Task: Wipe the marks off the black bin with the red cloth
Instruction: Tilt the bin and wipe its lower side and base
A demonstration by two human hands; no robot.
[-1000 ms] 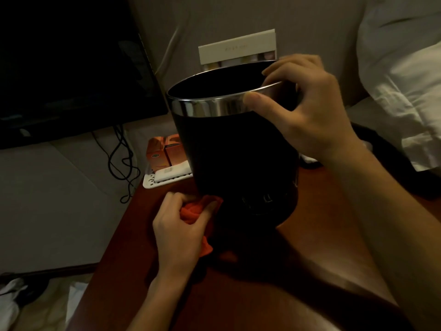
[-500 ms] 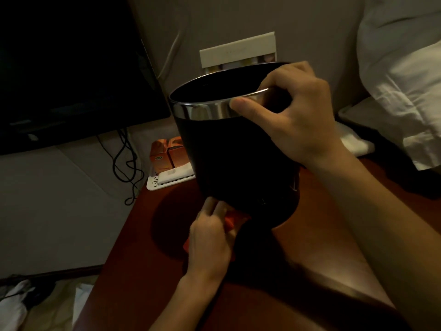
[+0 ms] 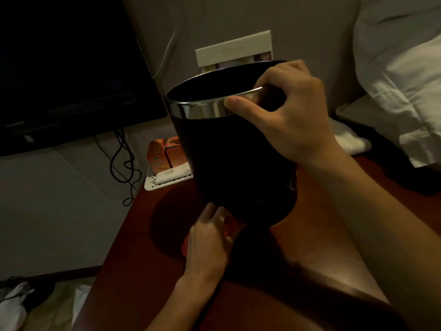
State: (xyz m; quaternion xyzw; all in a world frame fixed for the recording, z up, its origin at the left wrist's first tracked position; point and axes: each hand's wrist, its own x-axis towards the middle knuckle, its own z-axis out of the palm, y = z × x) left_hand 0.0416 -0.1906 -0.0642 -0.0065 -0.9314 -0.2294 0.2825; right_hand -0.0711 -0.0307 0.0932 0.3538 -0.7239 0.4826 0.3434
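The black bin (image 3: 229, 158) with a shiny metal rim stands tilted on the dark red table (image 3: 317, 235), its open mouth facing up and left. My right hand (image 3: 286, 115) grips the rim at the right, thumb on the outside, fingers curled over the edge. My left hand (image 3: 210, 237) holds the red cloth (image 3: 230, 229) against the bin's lower front, near its base. Only small patches of the cloth show between my fingers and below my palm. Pale marks show faintly on the bin's lower right side.
A white tray (image 3: 167, 181) with orange packets (image 3: 164, 154) sits behind the bin at the table's back left corner. Black cables (image 3: 121, 161) hang beside a dark screen (image 3: 71, 68). A white pillow (image 3: 403, 75) lies at right. A folded white towel (image 3: 350, 142) is behind my right wrist.
My left hand with the cloth slid from the bin's lower left side round to its lower front. The bin tipped a little and my right hand shifted its grip on the rim.
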